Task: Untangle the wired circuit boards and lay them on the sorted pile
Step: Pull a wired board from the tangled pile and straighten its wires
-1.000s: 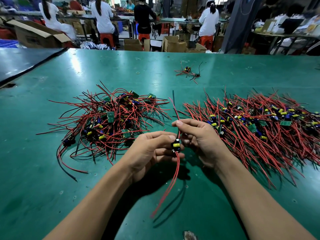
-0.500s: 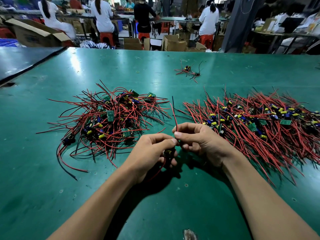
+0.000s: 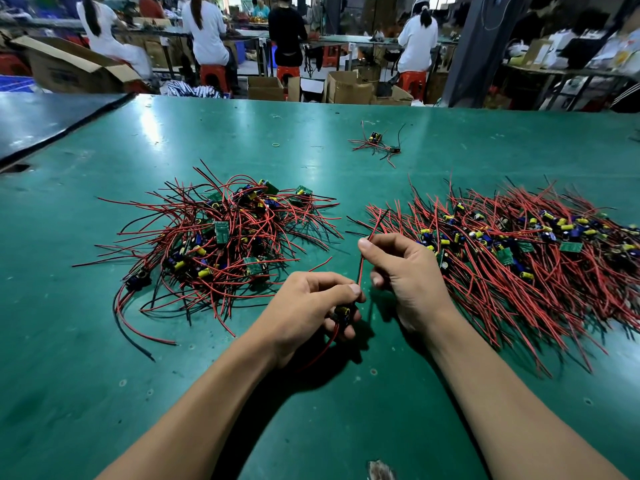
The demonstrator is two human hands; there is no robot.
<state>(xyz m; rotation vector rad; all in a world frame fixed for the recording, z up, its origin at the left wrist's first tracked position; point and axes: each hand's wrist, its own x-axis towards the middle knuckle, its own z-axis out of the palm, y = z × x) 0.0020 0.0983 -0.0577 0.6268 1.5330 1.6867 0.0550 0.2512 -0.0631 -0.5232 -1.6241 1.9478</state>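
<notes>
left hand (image 3: 308, 306) grips knobbly board (image 3: 343, 312) | right hand (image 3: 405, 271) pinches thin wire (image 3: 362, 263)

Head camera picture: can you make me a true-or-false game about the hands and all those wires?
1. The left hand holds a small circuit board. True.
2. The right hand is flat on the table. False: it is pinching a red wire that comes up from the board.
3. The tangled pile lies to the right of the hands. False: it lies to the left, and the sorted pile is on the right.
4. A few wired boards lie by themselves farther back on the table. True.
5. The table is yellow. False: it is green.
</notes>
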